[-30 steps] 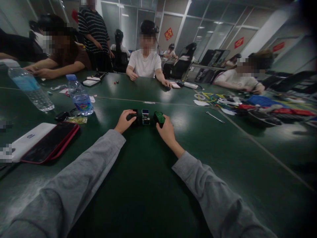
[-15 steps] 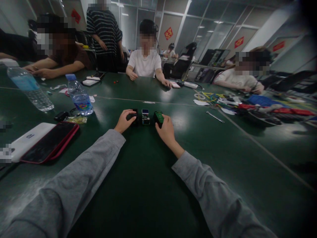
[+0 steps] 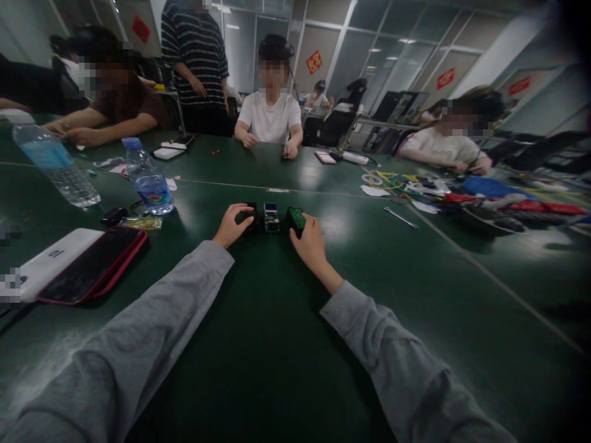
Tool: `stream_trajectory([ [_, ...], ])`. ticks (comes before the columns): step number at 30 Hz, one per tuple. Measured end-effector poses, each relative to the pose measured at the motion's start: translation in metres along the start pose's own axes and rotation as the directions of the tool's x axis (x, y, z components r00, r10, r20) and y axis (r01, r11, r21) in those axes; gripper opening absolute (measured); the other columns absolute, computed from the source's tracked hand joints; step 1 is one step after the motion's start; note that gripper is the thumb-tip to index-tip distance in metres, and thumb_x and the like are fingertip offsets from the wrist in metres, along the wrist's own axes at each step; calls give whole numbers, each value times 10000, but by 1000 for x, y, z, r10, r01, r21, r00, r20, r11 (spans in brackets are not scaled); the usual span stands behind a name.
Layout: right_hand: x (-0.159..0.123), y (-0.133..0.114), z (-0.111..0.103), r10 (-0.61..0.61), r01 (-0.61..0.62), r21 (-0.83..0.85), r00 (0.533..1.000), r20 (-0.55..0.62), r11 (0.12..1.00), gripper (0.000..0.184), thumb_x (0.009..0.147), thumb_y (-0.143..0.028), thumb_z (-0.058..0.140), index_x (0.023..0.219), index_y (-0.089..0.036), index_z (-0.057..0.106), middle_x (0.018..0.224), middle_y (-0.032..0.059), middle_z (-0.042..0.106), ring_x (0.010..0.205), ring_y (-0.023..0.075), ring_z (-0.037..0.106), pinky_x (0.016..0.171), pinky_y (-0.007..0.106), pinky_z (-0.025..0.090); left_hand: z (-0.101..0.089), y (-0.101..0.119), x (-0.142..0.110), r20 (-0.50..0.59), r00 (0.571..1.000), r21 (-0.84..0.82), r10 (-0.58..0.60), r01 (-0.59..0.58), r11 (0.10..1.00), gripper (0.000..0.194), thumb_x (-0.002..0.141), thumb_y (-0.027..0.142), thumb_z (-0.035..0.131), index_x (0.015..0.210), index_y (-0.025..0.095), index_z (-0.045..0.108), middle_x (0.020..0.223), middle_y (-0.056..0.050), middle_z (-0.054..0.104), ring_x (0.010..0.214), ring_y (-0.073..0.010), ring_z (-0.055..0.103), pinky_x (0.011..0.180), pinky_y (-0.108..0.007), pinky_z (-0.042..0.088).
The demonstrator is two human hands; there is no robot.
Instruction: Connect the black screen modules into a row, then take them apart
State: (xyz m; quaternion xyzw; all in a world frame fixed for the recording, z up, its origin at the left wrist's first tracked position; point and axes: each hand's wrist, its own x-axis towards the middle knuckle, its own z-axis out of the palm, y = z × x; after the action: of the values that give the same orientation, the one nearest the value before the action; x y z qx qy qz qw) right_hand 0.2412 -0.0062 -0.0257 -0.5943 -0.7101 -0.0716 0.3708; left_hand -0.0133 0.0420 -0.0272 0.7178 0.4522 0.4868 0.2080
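Three small blocks stand in a row on the dark green table (image 3: 277, 344). My left hand (image 3: 232, 226) is closed around the black block (image 3: 250, 217) on the left end. My right hand (image 3: 310, 245) grips the green-topped block (image 3: 296, 219) on the right end. Between them stands a small block with a blue and white top (image 3: 271, 218), touched by neither hand as far as I can see. Both arms wear grey sleeves.
A red-cased phone (image 3: 92, 263) on a white box lies at the left, with two water bottles (image 3: 148, 178) behind. A metal wrench (image 3: 401, 218) and a heap of coloured parts (image 3: 466, 197) lie at the right. Other people sit across the table.
My hands and the blocks stay put. The person in white opposite has drawn an arm back, and the standing person in stripes has shifted right.
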Motion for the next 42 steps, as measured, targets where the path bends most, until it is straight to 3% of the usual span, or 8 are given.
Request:
stream_trajectory([
  [15,-1,2,1,43,-44,70,999,15,997,508,908,-334,509,1334,-66,448,1236,230,521,1097,349,572,903,518,527,-2,5,-2,15,999,-16,-40,40,999,246,854,250,638,1097,223,665,1285,-95,545,1258,-258,504,1062,-519,427],
  [23,1,8,4,138,-137,246,990,14,959,503,958,-471,464,1302,-104,458,1242,203,549,1128,319,563,964,490,483,0,-1,0,10,1000,-4,-16,16,1000,255,855,268,643,1106,229,663,1287,-90,548,1258,-255,506,1063,-506,432],
  [34,0,8,3,138,-145,252,989,47,957,561,827,-307,646,1309,-111,437,1252,195,553,1147,327,565,968,493,494,-1,-1,-1,18,1000,-8,-19,20,1000,251,864,275,634,1109,227,661,1291,-94,540,1260,-255,503,1054,-508,440],
  [42,-1,9,2,142,-156,252,987,72,955,572,828,-296,656,1325,-125,431,1270,181,556,1124,329,582,966,514,496,-1,0,-1,10,1000,-7,-19,19,1000,240,857,266,637,1093,236,667,1282,-87,548,1257,-258,505,1062,-516,430],
])
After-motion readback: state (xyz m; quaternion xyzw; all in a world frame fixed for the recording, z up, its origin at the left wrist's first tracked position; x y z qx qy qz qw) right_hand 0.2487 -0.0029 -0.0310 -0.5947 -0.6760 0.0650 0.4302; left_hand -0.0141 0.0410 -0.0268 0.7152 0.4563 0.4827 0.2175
